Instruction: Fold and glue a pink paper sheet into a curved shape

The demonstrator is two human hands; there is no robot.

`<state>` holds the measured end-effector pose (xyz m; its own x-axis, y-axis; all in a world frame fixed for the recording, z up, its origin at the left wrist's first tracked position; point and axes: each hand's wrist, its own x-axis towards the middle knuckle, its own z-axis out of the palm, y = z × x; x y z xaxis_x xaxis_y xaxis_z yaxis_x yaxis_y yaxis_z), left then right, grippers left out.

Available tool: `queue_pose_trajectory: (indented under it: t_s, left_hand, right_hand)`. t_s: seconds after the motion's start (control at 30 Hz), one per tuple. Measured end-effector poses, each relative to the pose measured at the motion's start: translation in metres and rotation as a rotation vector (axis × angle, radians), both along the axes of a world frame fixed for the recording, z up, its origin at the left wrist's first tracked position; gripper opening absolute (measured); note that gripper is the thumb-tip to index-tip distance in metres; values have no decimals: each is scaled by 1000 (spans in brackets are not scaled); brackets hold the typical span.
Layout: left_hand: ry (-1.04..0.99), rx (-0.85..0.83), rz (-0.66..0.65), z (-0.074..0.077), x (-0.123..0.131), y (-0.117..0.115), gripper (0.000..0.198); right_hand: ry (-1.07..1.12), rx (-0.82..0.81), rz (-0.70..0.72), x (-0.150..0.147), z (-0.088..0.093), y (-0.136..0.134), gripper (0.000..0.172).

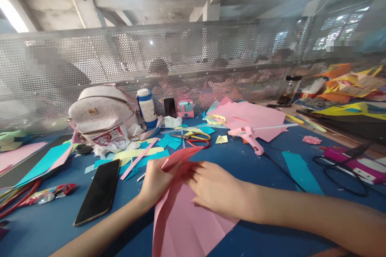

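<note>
A large sheet of pink paper (193,225) with creases in it lies in front of me, its far end folded up and over. My left hand (157,182) grips the folded far end, thumb over the raised flap. On the right of the fold, my right hand (215,186) presses its bent fingers against the same paper, with some fingertips hidden in the fold. Just beyond my hands are scissors (199,139) with yellow and red handles. A pink glue gun (250,136) rests to the right with a glue stick in its back.
A black phone (98,192) lies left of my arm. Behind stand a white backpack (102,108), a bottle (147,108) and a perforated metal partition (181,44). Pink sheets (250,114), blue scraps (301,172) and a purple power strip (352,164) with a black cable lie around.
</note>
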<state>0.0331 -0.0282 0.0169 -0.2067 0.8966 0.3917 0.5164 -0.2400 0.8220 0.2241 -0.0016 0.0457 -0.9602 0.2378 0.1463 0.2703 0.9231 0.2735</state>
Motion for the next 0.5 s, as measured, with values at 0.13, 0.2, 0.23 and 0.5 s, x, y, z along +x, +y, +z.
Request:
queue_pose_trajectory:
  t_s: [0.13,0.2,0.23,0.5]
  left_hand:
    - [37,16,-28,-4,2,-3,36]
    - [44,18,-40,-5,1,-3,31]
    - [45,19,-42,-4,1,-3,30]
    - [-14,38,15,-1,-4,2,27]
  right_hand:
    - [-65,45,-67,-3,-15,-12,72]
    - [-69,-2,-102,-4,-19,-18,80]
    - [-68,-37,-108,-4,-20,-21,81]
    - [38,-89,-122,-9,-28,-14,98]
